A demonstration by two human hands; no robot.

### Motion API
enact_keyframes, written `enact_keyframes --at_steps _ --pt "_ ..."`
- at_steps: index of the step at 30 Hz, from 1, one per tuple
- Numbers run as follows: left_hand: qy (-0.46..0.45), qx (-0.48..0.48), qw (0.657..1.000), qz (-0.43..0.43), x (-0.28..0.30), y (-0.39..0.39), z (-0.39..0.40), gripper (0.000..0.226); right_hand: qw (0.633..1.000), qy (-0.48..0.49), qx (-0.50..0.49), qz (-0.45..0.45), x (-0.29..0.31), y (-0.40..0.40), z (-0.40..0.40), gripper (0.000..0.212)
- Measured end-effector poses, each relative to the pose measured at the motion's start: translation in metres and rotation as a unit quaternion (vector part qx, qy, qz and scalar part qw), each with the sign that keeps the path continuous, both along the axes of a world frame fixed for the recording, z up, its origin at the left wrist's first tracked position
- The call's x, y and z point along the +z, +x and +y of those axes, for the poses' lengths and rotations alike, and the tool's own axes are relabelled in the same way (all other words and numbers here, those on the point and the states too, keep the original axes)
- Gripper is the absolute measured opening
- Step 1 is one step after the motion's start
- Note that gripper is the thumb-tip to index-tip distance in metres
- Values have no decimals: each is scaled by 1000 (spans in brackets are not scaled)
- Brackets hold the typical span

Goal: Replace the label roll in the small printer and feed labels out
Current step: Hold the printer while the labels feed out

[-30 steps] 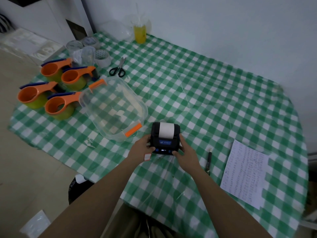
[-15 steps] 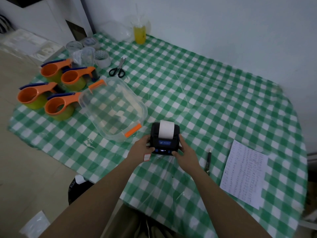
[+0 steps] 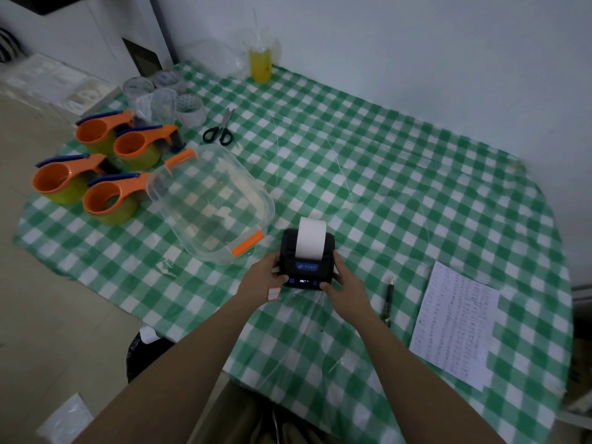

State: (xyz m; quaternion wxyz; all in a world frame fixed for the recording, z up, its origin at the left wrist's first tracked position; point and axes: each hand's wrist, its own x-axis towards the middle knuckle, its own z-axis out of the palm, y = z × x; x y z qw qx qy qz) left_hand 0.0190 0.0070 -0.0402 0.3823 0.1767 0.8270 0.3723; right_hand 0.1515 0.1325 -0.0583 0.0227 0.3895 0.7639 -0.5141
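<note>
A small black printer [image 3: 306, 267] stands on the green checked tablecloth [image 3: 400, 193] near the front edge. A white label strip [image 3: 310, 237] sticks up out of its top slot and curls away from me. My left hand [image 3: 261, 280] grips the printer's left side, thumb on a front button. A small red-edged label [image 3: 273, 293] is stuck to that hand. My right hand [image 3: 347, 285] grips the right side, thumb by the right front button. The printer's front display is lit.
A clear plastic box with orange clips [image 3: 209, 203] lies just left of the printer. Several orange tape dispensers [image 3: 109, 200] and tape rolls [image 3: 192, 112] sit far left, scissors [image 3: 219, 129] behind. A pen [image 3: 388, 301] and printed sheet [image 3: 455, 322] lie right. A yellow drink [image 3: 261, 64] stands at the back.
The white label strip has fed further out of the printer and stands taller. Both hands stay on the printer's sides.
</note>
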Motion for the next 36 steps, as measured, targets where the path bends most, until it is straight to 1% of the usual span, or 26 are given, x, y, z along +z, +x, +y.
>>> enact_keyframes --at_steps 36 --pt "9 -2 1000 -12 -4 -2 -2 51 1000 7 5 0 -1 0 1 74"
